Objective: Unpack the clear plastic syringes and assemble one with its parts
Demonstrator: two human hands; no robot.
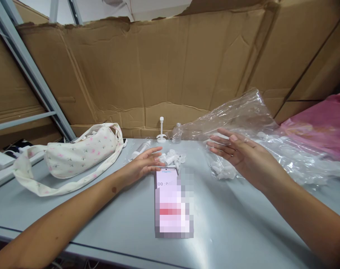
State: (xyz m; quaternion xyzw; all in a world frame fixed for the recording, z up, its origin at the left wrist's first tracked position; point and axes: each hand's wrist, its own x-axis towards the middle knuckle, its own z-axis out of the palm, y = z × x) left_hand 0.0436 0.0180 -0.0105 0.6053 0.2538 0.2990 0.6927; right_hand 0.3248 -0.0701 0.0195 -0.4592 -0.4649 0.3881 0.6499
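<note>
White plastic pieces [172,158] in a loose pile, toward the middle of the grey tabletop's [114,228] far edge, just beyond the top end of a slim phone with a lit screen [166,178], itself pointing toward the near edge. Left hand [143,164] nearest to pile and phone, fingers extended, clasping nothing; contact with either impossible to tell. Right hand [245,158] raised before a crinkled clear plastic bag [242,108] on the right part of the tabletop, fingers straight, thumb lifted, likewise gripping nothing. At the far edge, a white upright plastic stand on a round base [161,130], with a small clear bottle [177,132] just beside it. Toward the left edge, a white floral fabric bag [83,155].

For good handling, lower fingertips gently and pinch single pieces between thumb and forefinger, being probably light and easily scattered. Steady the thin bag film with one hand, likely to cling and drag. Keep wrists clear of the narrow stand, probably easy to tip.
</note>
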